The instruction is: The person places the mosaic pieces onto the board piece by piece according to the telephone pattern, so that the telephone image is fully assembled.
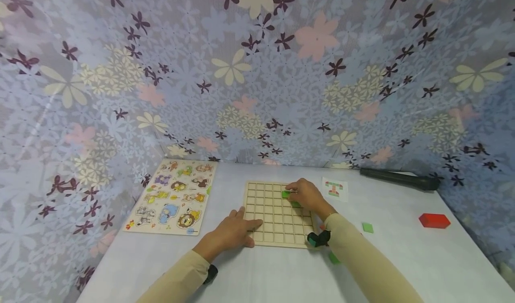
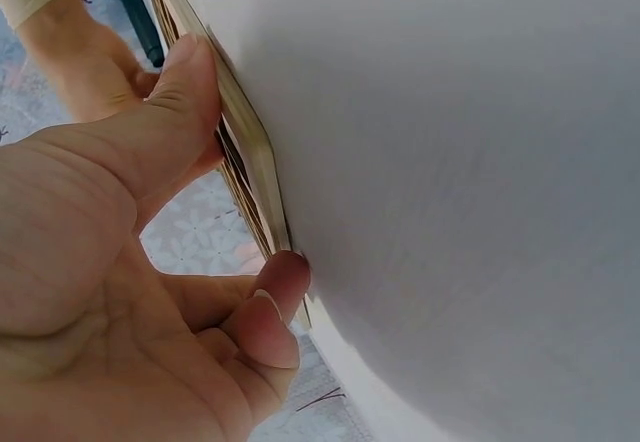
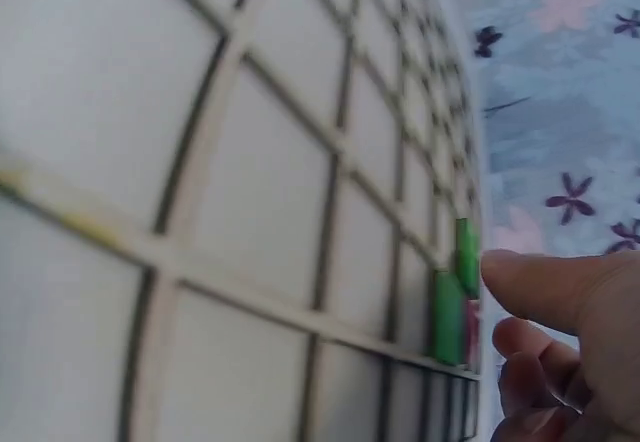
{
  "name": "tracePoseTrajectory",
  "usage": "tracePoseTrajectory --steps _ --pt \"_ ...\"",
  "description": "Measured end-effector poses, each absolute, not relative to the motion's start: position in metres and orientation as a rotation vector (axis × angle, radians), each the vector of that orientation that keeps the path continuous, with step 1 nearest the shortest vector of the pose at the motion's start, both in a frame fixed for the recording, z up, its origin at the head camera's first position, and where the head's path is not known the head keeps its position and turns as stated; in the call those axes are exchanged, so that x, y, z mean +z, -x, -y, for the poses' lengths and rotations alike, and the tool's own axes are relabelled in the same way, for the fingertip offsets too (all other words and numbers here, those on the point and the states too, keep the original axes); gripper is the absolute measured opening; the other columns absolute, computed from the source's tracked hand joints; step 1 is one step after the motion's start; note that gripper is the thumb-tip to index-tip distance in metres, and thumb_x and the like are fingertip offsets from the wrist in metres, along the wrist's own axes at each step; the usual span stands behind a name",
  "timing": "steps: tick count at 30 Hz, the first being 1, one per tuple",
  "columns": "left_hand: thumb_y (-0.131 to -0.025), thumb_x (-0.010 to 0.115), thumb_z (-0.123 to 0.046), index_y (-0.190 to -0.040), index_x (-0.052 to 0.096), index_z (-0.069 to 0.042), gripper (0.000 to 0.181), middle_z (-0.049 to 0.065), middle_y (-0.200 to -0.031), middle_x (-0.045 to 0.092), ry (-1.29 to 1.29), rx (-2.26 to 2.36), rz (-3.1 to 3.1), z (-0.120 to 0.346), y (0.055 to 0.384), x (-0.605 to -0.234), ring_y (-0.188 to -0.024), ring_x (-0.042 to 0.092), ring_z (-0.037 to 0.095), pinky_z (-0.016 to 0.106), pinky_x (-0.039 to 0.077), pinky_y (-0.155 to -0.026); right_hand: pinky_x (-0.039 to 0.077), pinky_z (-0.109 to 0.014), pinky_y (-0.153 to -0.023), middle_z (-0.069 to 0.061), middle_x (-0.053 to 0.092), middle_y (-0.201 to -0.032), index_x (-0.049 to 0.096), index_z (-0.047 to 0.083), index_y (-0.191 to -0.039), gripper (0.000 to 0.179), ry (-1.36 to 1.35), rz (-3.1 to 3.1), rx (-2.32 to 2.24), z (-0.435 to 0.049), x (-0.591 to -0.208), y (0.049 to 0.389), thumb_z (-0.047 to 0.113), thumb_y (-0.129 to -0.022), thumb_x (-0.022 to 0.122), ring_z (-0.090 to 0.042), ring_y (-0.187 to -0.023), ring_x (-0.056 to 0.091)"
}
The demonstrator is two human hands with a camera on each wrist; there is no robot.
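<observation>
A wooden grid board [image 1: 257, 213] lies on the table before me. My left hand [image 1: 232, 232] rests against its left side, thumb over the squares and the other fingers spread along the edge. Over the board's far right part, my right hand [image 1: 309, 196] reaches down with its fingertips right at a green tile [image 1: 285, 194]. Another green tile [image 1: 295, 204] sits just nearer, partly under the hand. In the right wrist view, two green tiles [image 3: 448, 314] stand by the fingertips, and a reddish piece [image 3: 471, 332] shows behind them. No piece shows between that thumb and its fingers.
A printed pattern card [image 1: 339, 195] lies beyond the right hand. Right of the board are a loose green tile [image 1: 368, 227], a green piece [image 1: 334, 258] by the sleeve, a red block [image 1: 434, 220] and a black microphone [image 1: 402, 178]. An animal puzzle board [image 1: 137, 228] lies left.
</observation>
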State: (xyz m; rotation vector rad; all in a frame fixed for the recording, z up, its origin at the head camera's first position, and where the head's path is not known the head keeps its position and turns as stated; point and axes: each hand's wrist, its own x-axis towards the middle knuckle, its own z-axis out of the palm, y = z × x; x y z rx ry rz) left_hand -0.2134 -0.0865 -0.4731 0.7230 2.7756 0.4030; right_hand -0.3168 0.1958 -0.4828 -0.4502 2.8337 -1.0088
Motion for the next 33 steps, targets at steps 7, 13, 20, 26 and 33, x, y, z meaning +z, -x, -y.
tracePoseTrajectory --steps 7,13,20,26,33 --pt "-0.082 0.079 -0.040 -0.145 0.059 -0.031 0.067 0.035 -0.155 0.036 -0.737 0.389 -2.785 0.087 0.213 -0.474 -0.135 0.044 0.048 0.056 0.044 -0.106 0.053 -0.049 -0.080 -0.026 0.057 -0.133 0.058 0.006 -0.143 0.046 0.238 -2.739 -1.425 -0.236 -0.460 0.298 0.021 -0.100 0.066 -0.032 -0.100 0.061" --pt "-0.081 0.080 -0.039 -0.145 0.060 -0.031 0.068 0.035 -0.155 0.036 -0.719 0.406 -2.768 0.088 0.212 -0.473 -0.136 0.043 0.049 0.057 0.043 -0.107 0.049 -0.048 -0.080 -0.024 0.053 -0.139 0.050 0.010 -0.149 0.059 0.051 -2.698 -1.474 -0.285 -0.453 0.275 0.033 -0.099 0.069 -0.031 -0.106 0.055" --pt "-0.082 0.081 -0.037 -0.145 0.059 -0.029 0.068 0.036 -0.156 0.033 -0.707 0.430 -2.756 0.088 0.214 -0.471 -0.138 0.040 0.050 0.057 0.043 -0.107 0.048 -0.038 -0.078 -0.024 0.052 -0.139 0.046 0.006 -0.151 0.061 -0.059 -2.599 -1.494 -0.300 -0.476 0.272 0.025 -0.098 0.070 -0.033 -0.113 0.053" --pt "-0.083 0.080 -0.038 -0.146 0.058 -0.029 0.068 0.035 -0.157 0.032 -0.699 0.426 -2.737 0.087 0.215 -0.472 -0.140 0.039 0.049 0.057 0.042 -0.109 0.050 -0.038 -0.084 -0.024 0.055 -0.136 0.050 0.003 -0.147 0.062 -0.039 -2.643 -1.376 -0.291 -0.493 0.273 0.025 -0.094 0.073 -0.036 -0.116 0.054" --pt "-0.081 0.080 -0.039 -0.145 0.059 -0.030 0.068 0.035 -0.156 0.034 -0.712 0.419 -2.759 0.087 0.214 -0.475 -0.137 0.042 0.049 0.057 0.044 -0.107 0.045 -0.054 -0.101 -0.027 0.054 -0.137 0.054 0.000 -0.143 0.060 -0.035 -2.652 -1.349 -0.282 -0.501 0.276 0.020 -0.090 0.076 -0.043 -0.126 0.050"
